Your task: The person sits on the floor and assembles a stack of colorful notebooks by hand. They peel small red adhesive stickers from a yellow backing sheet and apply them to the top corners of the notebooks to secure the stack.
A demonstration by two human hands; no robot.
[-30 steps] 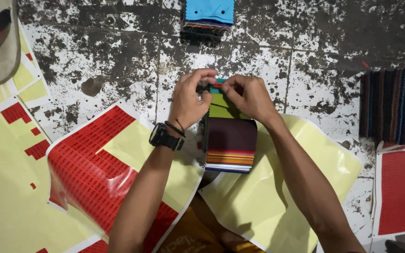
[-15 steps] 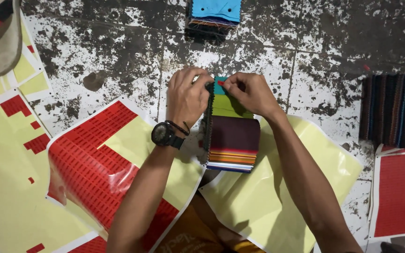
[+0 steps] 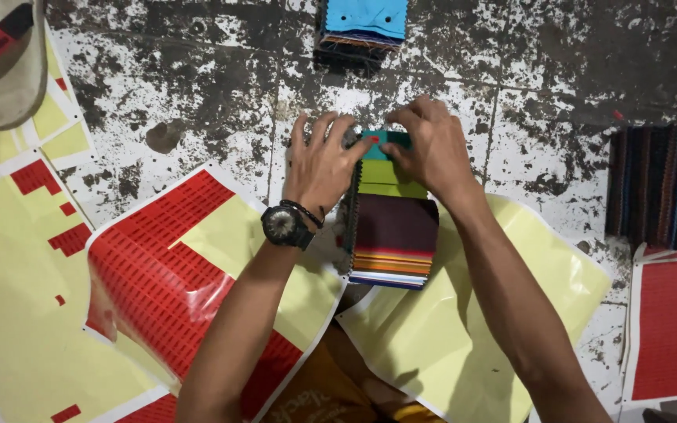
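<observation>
Both hands on the fabric swatch stack, down on the floor

Left hand [image 3: 323,160] and right hand [image 3: 432,145] each have a pinching grip on the far end of the swatch stack [image 3: 389,227], fingertips meeting at the teal top piece. It lies on the speckled floor [image 3: 221,86] between red-and-yellow sticker sheets [image 3: 158,266]. Sandal [image 3: 1,63] far left, another swatch pile [image 3: 362,23] further off.

1. Fabric swatch stack [image 3: 392,235]: matt woven cloth under my hands.
2. Sticker sheets [image 3: 166,274]: glossy paper, red film with sheen, pale yellow backing smooth.
3. Floor [image 3: 221,102]: rough, worn concrete, flaking white paint.
4. Wristwatch [image 3: 282,225]: matt black plastic.
5. Sandal [image 3: 1,70]: dull rubber.
</observation>
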